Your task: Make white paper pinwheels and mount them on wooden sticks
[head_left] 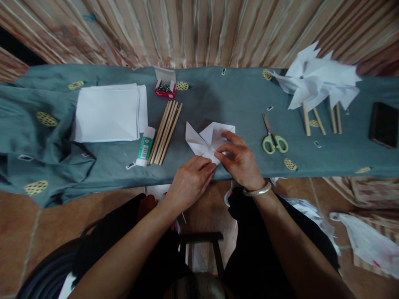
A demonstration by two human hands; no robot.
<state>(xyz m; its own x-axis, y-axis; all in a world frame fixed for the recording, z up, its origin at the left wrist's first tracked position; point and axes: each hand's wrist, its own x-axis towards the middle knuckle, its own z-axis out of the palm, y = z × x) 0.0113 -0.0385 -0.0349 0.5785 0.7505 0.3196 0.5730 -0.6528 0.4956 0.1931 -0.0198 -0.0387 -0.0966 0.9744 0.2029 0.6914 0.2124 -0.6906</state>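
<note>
A white paper pinwheel (199, 143) lies at the table's near edge in front of me, some of its points bent toward the centre. My left hand (191, 178) pinches its near corner. From the right, my right hand (240, 160) curls over the paper, with thumb and index finger closed near its centre and the other fingers on the right side. Left of the paper lie several wooden sticks (165, 133) and a green-and-white glue stick (145, 147). To the right rest scissors (273, 141) with pale green handles.
A stack of white paper (107, 112) lies at left. A red box (165, 88) of small metal pieces stands open behind the sticks. Finished pinwheels (318, 79) on sticks pile up at back right, near a dark flat object (384, 124). Plastic bags (368, 241) lie on the floor.
</note>
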